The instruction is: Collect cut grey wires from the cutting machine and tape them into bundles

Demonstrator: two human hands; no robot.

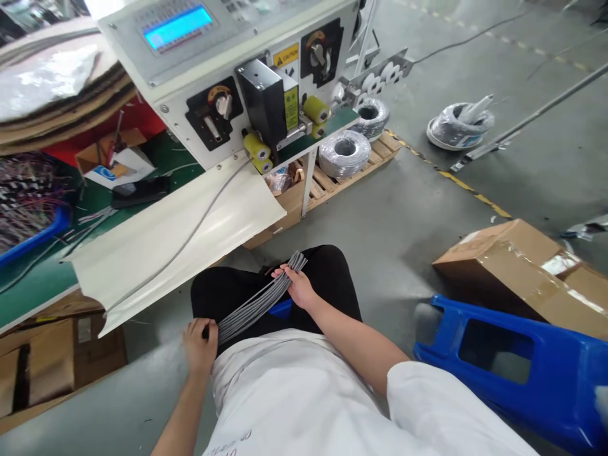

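Note:
Across my lap lies a bundle of grey cables [256,306], cut to similar lengths and bowed slightly. My right hand [300,288] is closed around it near the upper right end, and the cut tips stick out past the fingers. At the lower left end, my left hand [199,345] has its fingers curled on the bundle, hiding those tips. In front of my knees, a single grey cable [190,235] runs from the yellow rollers [257,149] of a wire-cutting machine [199,82] down over a cream curved sheet [237,221].
A green bench [28,278] on the left carries a blue tray [57,225] of thin wires, a dark phone [140,192] and a small open box [114,166]. Wire coils [344,154] rest on a pallet. A cardboard box [517,272] and blue plastic stool [555,367] stand at right.

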